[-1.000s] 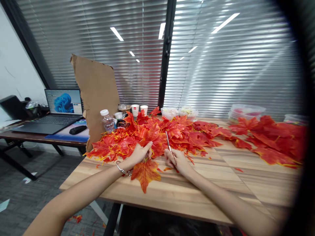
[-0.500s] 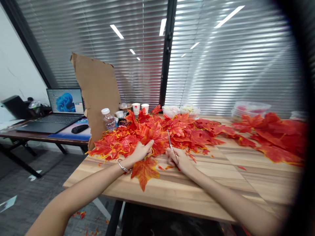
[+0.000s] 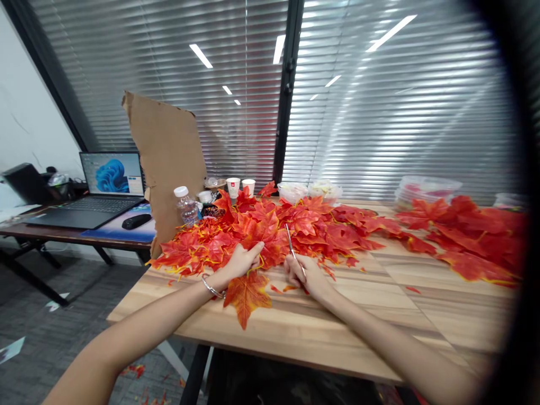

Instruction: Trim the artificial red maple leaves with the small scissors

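Note:
My left hand, with a silver bracelet at the wrist, is closed in a pinch on artificial maple leaves. A red-orange maple leaf spreads above its thumb, and a darker orange leaf hangs below the hand over the table. My right hand is closed around slim metal scissors, their blades pointing up and slightly left. The blade tips are beside the upper leaf; whether they touch it I cannot tell. Behind both hands lies a large pile of red leaves with thin yellow stems.
More red leaves lie at the right of the wooden table. A plastic bottle, paper cups and clear tubs stand behind. An upright cardboard sheet is left, near a laptop. Scraps lie on the floor.
Almost nothing differs. The view has shifted very slightly, and both hands keep their hold in the same places.

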`<state>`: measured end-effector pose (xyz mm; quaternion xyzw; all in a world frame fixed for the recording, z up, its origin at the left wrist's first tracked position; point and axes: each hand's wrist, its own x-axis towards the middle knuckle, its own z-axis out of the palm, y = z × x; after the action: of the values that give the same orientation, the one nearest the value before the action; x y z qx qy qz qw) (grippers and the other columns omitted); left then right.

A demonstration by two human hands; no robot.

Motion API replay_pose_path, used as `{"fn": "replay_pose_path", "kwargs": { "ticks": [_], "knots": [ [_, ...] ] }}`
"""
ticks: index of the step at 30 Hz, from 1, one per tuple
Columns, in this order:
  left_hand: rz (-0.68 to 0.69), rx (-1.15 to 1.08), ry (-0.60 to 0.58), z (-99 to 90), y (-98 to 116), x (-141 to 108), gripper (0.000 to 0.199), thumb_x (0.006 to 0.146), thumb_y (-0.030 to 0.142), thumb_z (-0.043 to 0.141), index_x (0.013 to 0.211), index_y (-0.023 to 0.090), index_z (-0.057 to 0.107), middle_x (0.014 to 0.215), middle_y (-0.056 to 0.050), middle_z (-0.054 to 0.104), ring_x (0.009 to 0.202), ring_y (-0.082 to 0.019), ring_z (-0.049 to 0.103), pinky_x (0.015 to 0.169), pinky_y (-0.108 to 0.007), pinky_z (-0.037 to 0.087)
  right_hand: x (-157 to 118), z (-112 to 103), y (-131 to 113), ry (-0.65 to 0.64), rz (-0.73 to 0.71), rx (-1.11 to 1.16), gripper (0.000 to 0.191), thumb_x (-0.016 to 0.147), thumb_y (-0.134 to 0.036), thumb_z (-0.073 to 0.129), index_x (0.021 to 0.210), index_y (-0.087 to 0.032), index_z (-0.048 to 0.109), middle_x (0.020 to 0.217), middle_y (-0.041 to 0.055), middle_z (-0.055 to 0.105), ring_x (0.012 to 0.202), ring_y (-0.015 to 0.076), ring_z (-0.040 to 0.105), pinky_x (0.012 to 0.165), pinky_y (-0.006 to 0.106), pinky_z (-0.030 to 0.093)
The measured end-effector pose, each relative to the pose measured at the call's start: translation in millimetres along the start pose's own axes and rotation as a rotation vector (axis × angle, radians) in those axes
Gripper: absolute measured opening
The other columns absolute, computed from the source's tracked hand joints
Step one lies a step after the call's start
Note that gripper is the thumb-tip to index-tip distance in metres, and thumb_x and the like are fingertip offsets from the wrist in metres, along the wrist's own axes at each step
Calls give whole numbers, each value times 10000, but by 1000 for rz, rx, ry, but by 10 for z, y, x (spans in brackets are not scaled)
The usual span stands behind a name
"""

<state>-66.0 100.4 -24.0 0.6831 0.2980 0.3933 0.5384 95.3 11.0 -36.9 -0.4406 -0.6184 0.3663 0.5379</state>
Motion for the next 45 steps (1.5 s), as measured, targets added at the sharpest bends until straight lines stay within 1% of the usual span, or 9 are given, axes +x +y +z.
{"fn": "replay_pose_path", "kwargs": {
  "ticks": [6, 13, 21, 26, 32, 36, 39, 45],
  "knots": [
    [-7, -4, 16, 6, 24, -12, 471, 711, 529, 558, 519, 193, 289, 389, 91, 257, 338, -33, 230, 377, -206, 181, 11, -11, 20, 5, 6, -18, 456, 801, -594, 405, 620, -176, 404, 402, -62, 342, 367, 69, 275, 388, 208, 210],
    [-6, -23, -21, 15, 66, -22, 476, 707, 526, 564, 525, 199, 269, 393, 100, 242, 337, -33, 222, 371, -204, 181, 7, -32, 64, 20, -12, -37, 470, 832, -576, 369, 639, -157, 456, 394, -53, 367, 368, 75, 307, 404, 210, 234],
    [-8, -31, -32, 1, 56, -19, 484, 724, 515, 555, 504, 196, 265, 399, 94, 236, 341, -31, 230, 377, -204, 188, 11, -21, 130, 55, -7, -19, 425, 812, -538, 452, 613, -163, 432, 406, -64, 325, 382, 63, 260, 398, 203, 191],
    [0, -45, -42, 6, 45, -9, 480, 719, 508, 566, 519, 201, 255, 402, 96, 238, 342, -36, 218, 374, -208, 188, 15, -4, 77, 45, -8, 12, 434, 819, -535, 436, 586, -168, 419, 395, -73, 282, 371, 62, 248, 397, 207, 202],
    [5, -9, -34, 3, 53, -28, 488, 729, 520, 548, 510, 200, 253, 406, 90, 237, 346, -42, 223, 381, -214, 191, 9, -13, 78, 49, -13, 5, 451, 822, -557, 412, 604, -163, 444, 368, -64, 331, 354, 70, 280, 405, 210, 231],
    [26, 48, 6, -32, 75, -29, 530, 779, 569, 437, 451, 192, 260, 398, 58, 270, 362, -59, 282, 403, -232, 227, -1, -14, 130, 0, -28, 14, 490, 849, -581, 313, 688, -151, 485, 403, -44, 395, 378, 86, 333, 426, 210, 264],
    [33, 79, 24, -49, 96, -23, 550, 799, 591, 365, 430, 190, 292, 395, 37, 314, 371, -73, 324, 421, -243, 258, -11, -7, 148, -52, -44, 22, 493, 862, -570, 293, 731, -140, 498, 433, -37, 410, 397, 89, 349, 432, 208, 263],
    [18, 143, -24, -24, 146, -92, 538, 805, 574, 365, 431, 188, 348, 391, 32, 342, 372, -83, 324, 438, -249, 278, -28, 11, 112, -69, -41, 19, 473, 863, -559, 302, 737, -145, 494, 443, -42, 403, 407, 91, 348, 441, 214, 274]
  ]
}}
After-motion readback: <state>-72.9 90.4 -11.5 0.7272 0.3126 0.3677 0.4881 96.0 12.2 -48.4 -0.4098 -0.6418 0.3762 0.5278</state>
